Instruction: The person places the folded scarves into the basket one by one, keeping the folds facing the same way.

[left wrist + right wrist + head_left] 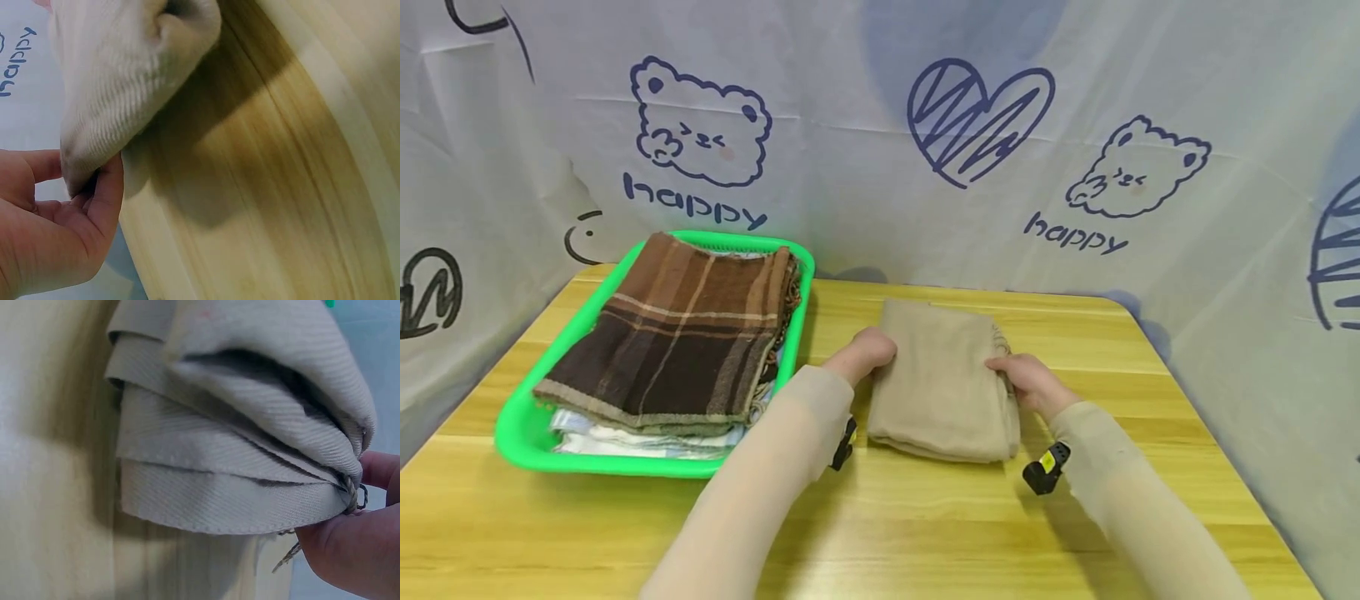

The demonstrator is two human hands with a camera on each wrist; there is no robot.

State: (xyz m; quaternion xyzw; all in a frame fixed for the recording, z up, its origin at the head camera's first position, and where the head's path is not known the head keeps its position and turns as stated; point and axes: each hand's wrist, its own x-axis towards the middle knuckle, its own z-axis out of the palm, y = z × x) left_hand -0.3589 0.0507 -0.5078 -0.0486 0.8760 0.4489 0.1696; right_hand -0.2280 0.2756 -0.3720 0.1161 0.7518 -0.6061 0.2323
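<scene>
A folded beige scarf (942, 383) with a twisted fringe along its right side is held between both hands over the wooden table. At its left edge, my left hand (867, 350) grips the cloth; the left wrist view shows thumb and fingers (109, 197) closed round the fold. On the opposite side my right hand (1036, 383) pinches the layered edge near the fringe. Several stacked layers of the scarf (206, 437) hang in the right wrist view, with a shadow on the wood beneath them.
To the left stands a green plastic basket (512, 429). A brown plaid scarf (688, 333) lies folded on top in it, over white and blue cloths (640, 440). A white printed curtain (850, 167) rises behind the table (925, 533).
</scene>
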